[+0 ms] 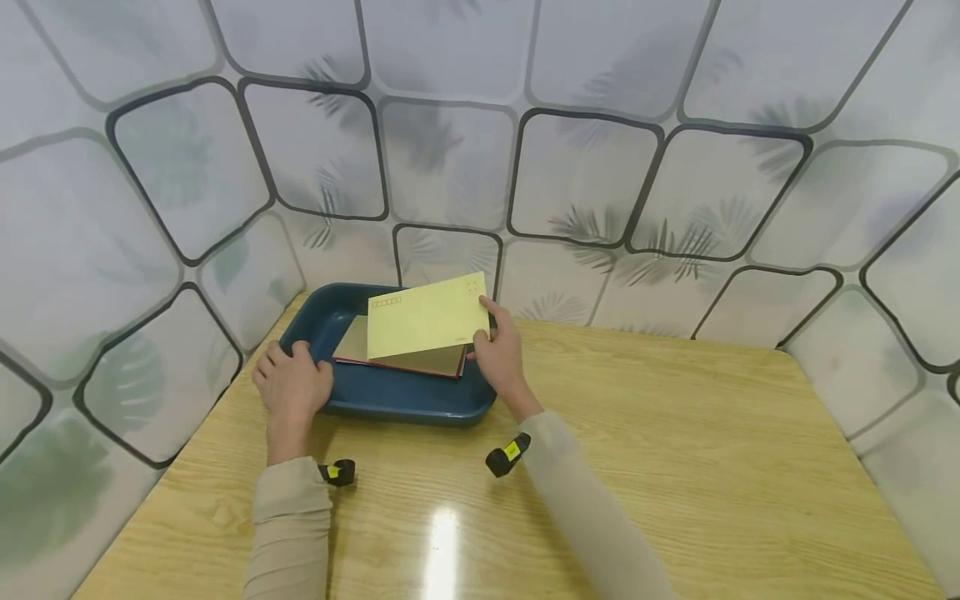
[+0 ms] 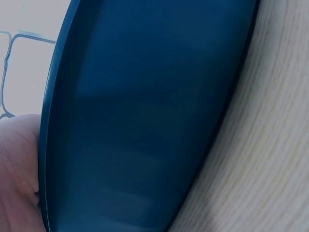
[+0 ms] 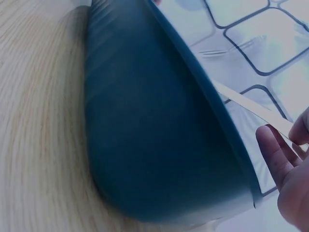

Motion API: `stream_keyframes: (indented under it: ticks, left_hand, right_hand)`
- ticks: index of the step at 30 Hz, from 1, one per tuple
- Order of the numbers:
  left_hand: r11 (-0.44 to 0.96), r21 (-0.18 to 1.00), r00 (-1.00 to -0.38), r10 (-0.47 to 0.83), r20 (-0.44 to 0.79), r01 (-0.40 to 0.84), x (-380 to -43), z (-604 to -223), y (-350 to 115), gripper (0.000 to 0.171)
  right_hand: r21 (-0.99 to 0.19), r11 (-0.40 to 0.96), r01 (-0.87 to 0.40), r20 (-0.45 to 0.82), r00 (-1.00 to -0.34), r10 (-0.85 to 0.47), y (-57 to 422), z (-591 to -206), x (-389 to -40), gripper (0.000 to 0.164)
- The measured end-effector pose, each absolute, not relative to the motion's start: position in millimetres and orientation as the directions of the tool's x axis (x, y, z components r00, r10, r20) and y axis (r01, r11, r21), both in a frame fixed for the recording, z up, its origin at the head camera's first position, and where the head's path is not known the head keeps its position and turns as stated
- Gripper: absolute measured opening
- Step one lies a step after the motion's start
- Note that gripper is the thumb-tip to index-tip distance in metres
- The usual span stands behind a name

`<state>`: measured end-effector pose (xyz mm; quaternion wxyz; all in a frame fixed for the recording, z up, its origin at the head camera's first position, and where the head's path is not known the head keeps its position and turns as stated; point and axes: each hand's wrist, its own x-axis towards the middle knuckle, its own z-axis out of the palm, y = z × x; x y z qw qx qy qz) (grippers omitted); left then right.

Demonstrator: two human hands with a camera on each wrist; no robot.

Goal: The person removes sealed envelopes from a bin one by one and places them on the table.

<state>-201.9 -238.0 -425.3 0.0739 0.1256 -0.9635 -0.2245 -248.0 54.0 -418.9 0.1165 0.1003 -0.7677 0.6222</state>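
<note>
Two beige sleeves [image 1: 291,533] were nearest, reaching in over one wooden table [image 1: 712,467], each with a black wrist mount [image 1: 341,472] at its cuff. At left, the left hand [image 1: 294,382] had its grip over the left rim of one blue tray [image 1: 412,402], fingers bent, holding it. Tan paper [image 1: 354,340] with a red edge lay inside; how many pieces were stacked there could not be told. Above it, one pale yellow envelope [image 1: 427,317] was held tilted over the tray, and at its right end the right hand's [image 1: 502,354] grip pinched it between thumb and fingers. Only the head view showed the envelope's printed face, with a row of small boxes; the right wrist view showed it edge-on above the rim. The left wrist view showed the tray's outer wall close up. A leaf-patterned backdrop [image 1: 450,162] stood at the far side.
</note>
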Motion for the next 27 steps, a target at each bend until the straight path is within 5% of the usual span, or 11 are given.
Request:
stream_keyframes:
  ticks: [27]
  left_hand:
    - [0.867,0.450,-0.957,-0.278,0.081,-0.214,-202.1,-423.5,-237.2,0.053]
  right_hand:
    - [-0.974,-0.040,-0.223,0.211,-0.957,0.200,135.0,-421.7,-242.1,0.059]
